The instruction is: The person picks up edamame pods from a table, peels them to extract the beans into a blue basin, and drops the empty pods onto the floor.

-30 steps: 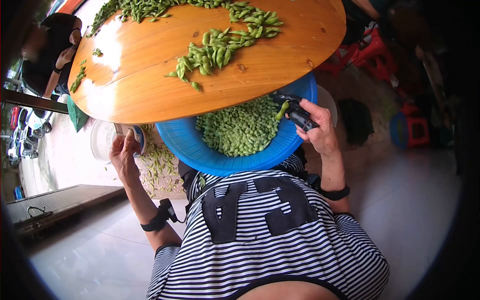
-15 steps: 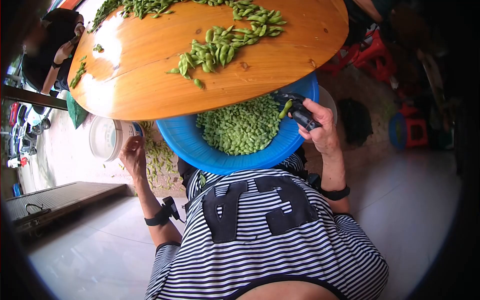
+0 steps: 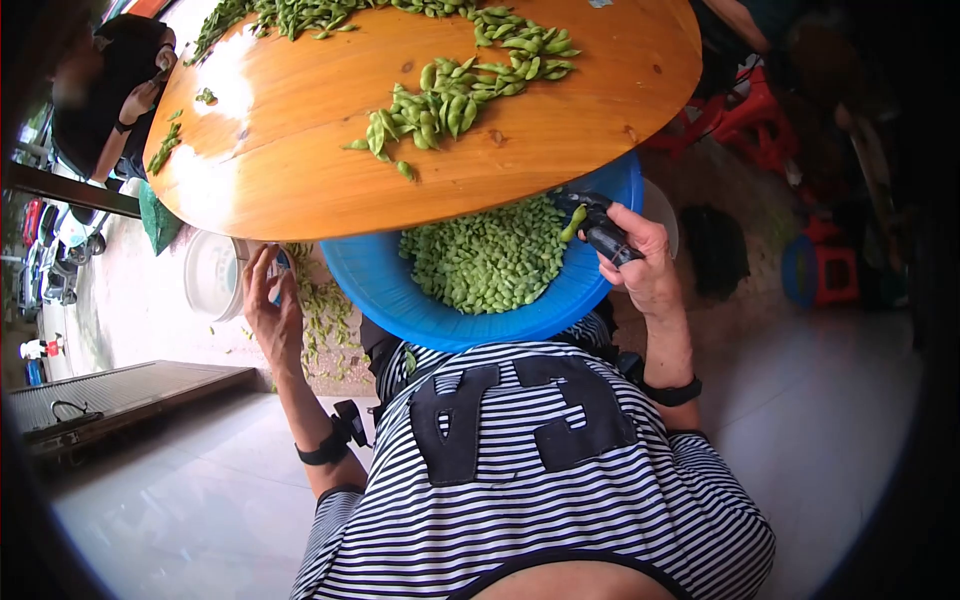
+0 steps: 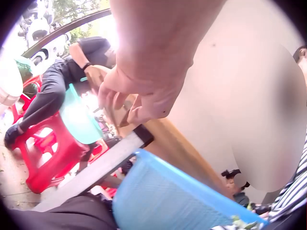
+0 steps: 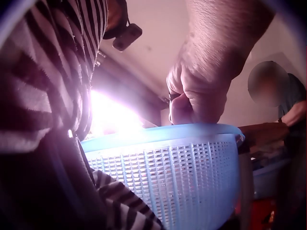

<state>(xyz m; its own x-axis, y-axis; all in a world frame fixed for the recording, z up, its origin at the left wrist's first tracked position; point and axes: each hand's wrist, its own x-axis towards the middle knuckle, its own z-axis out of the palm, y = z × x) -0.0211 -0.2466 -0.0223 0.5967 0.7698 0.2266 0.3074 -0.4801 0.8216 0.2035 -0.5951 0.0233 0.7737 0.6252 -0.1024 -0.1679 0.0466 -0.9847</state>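
In the head view a blue basket point(image 3: 420, 305) on the person's lap holds many shelled green beans point(image 3: 485, 265). Over its right rim the right hand point(image 3: 650, 262) grips a black object point(image 3: 607, 235), with a green pod point(image 3: 574, 222) at its near end. The left hand point(image 3: 275, 310) is raised beside the table's near edge, left of the basket, fingers loosely bent and apart; nothing shows in them. The left wrist view shows this hand point(image 4: 144, 93) near the table edge, above the basket point(image 4: 168, 196). In the right wrist view the basket's rim hides part of the right hand point(image 5: 201, 96).
A wooden table point(image 3: 300, 190) carries pods point(image 3: 440, 105) in a curved heap. A white bucket point(image 3: 212, 278) stands beyond the left hand, with pods scattered on the floor point(image 3: 330, 330). Another person point(image 3: 110, 95) sits at the far left; red stools point(image 3: 755, 120) stand at right.
The left hand has moved from beside the bucket slightly right, and its fingers have spread from a pinch. The small thing at its fingertips is no longer seen. The right hand barely moved.
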